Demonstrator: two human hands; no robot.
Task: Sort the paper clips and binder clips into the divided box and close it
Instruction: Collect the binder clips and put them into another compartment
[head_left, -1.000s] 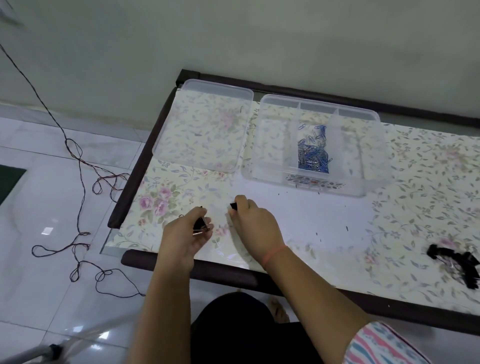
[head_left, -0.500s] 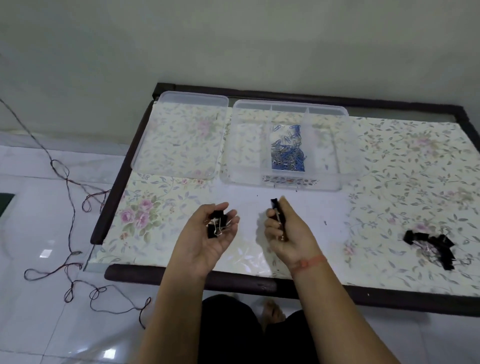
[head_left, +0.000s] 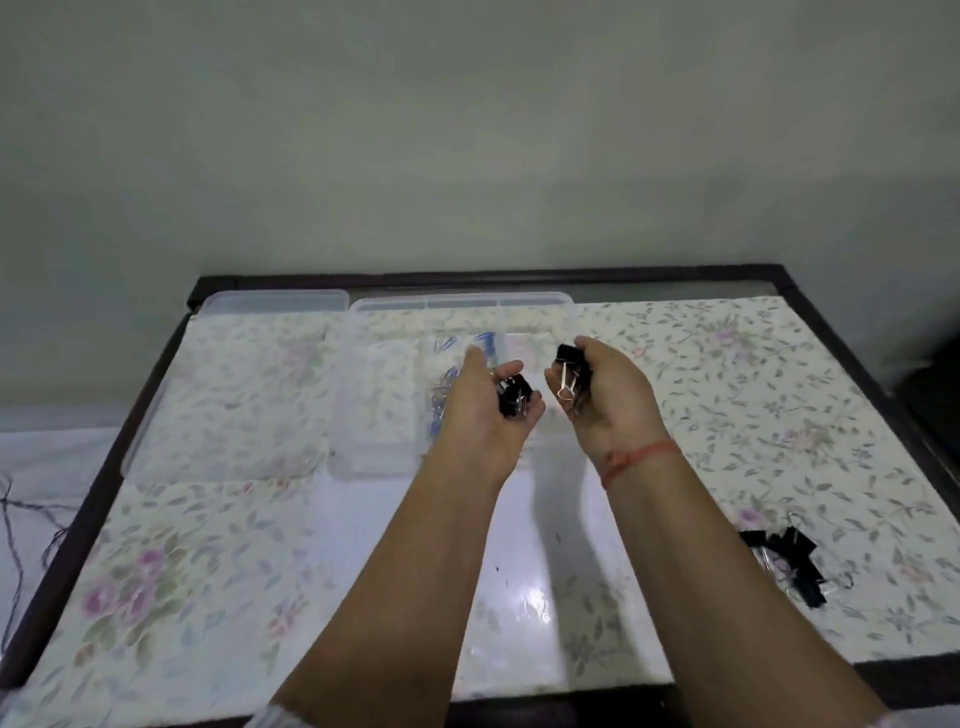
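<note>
Left hand: the left hand (head_left: 480, 410) is raised over the near part of the box, palm turned up, fingers curled round a small bunch of black metal binder clips (head_left: 514, 397).
Right hand: the right hand (head_left: 610, 402) is raised just beside the left, apart from it, and pinches a black binder clip with pale wire handles (head_left: 567, 374); the handles hang down toward the palm.
Wrist: a red thread band (head_left: 641, 457) is tied round the right wrist.
Divided box: the clear plastic divided box (head_left: 462, 300) stands open at the far side of the tabletop, partly hidden behind both hands.
Paper clips: blue wire paper clips (head_left: 445, 387) lie in what looks like the middle compartment; the frame is blurred there.
Lid: the clear flat plastic lid (head_left: 234, 395) lies on the tabletop just left of the box, edges nearly touching.
Loose pile: a heap of black binder clips with wire handles (head_left: 789, 564) rests on the tabletop to the right, well apart from the box.
Tabletop: a glossy floral-patterned tabletop (head_left: 208, 545) with a dark frame, set against a plain wall.
Floor: a thin dark cable (head_left: 13, 512) trails on the pale tiles at the left edge.
</note>
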